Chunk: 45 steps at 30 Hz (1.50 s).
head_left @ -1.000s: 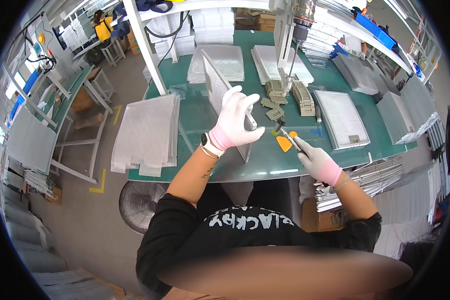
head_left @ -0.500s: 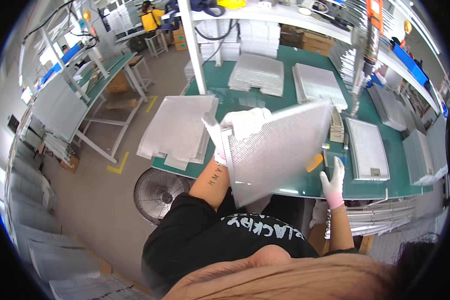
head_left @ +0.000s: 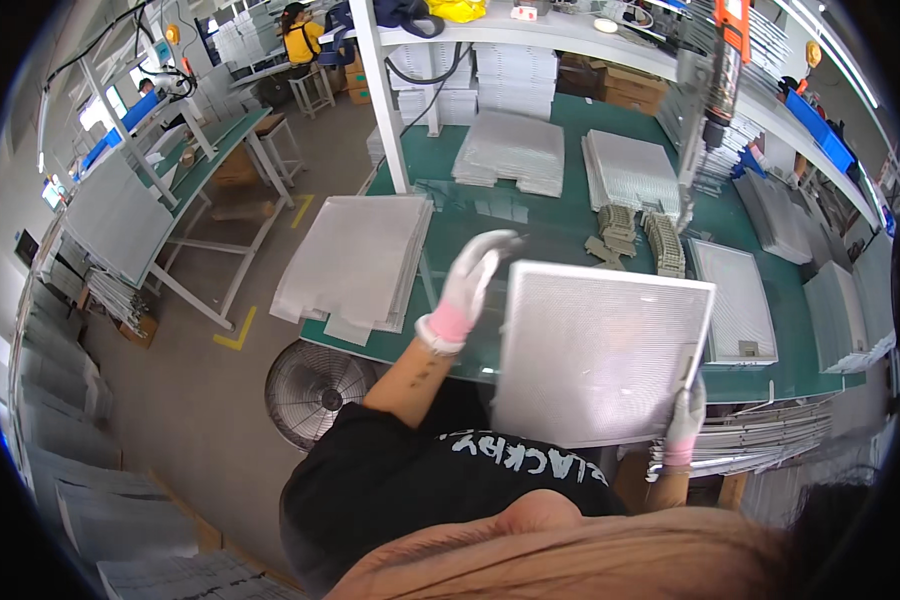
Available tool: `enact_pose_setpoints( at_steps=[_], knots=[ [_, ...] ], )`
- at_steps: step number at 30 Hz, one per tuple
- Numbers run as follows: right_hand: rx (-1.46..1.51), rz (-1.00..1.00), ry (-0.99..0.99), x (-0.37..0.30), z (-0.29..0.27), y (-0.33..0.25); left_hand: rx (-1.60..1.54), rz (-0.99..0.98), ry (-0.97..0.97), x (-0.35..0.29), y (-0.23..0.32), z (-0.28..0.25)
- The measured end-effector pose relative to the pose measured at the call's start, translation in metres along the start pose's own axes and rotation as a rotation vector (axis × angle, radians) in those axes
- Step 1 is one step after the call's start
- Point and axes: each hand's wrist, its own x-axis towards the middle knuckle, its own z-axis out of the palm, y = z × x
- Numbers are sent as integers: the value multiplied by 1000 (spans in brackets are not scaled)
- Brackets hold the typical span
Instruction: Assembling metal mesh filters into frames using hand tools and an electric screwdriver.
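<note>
A silvery framed mesh panel [head_left: 604, 355] is tilted in front of me over the near edge of the green table [head_left: 470, 215]. My right hand [head_left: 686, 415], in a pale glove with a pink cuff, grips its lower right edge; the panel hides part of the fingers. Just off the panel's upper left corner is my left hand [head_left: 473, 275], gloved the same way, its fingers stretched out and holding nothing. Small beige slotted pieces lie beyond the panel, in a loose heap [head_left: 615, 232] and a row [head_left: 664, 245]. Another framed mesh panel [head_left: 732, 300] rests on the table to the right.
Mesh sheets are stacked at the left [head_left: 355, 255], with more stacks at the back [head_left: 510, 150] and back right [head_left: 630, 170]. An orange-topped power driver [head_left: 725, 60] hangs over the table. A white post [head_left: 378, 100] rises at the back left. A floor fan [head_left: 320, 397] stands below left.
The panel has turned and swung lower and to the right. My left hand has let go of it, and my right hand, empty before, now grips its right edge. Beige pieces have come into view.
</note>
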Motion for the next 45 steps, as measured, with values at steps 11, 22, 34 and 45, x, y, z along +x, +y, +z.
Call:
enact_pose_setpoints(
  at_steps=[11, 22, 34, 45],
  knots=[
    [26, 123, 763, 108, -155, 60, 1979, -614, -317, -122, 54, -195],
    [158, 251, 576, 189, -144, 139, 1617, 115, 116, -74, 72, -229],
    [-976, 199, 513, 142, -62, 28, 1327, -12, -570, -74, -10, 2],
    [-868, -795, -825, 82, 200, -17, 1302, -219, -620, -38, -54, -31]
  ],
)
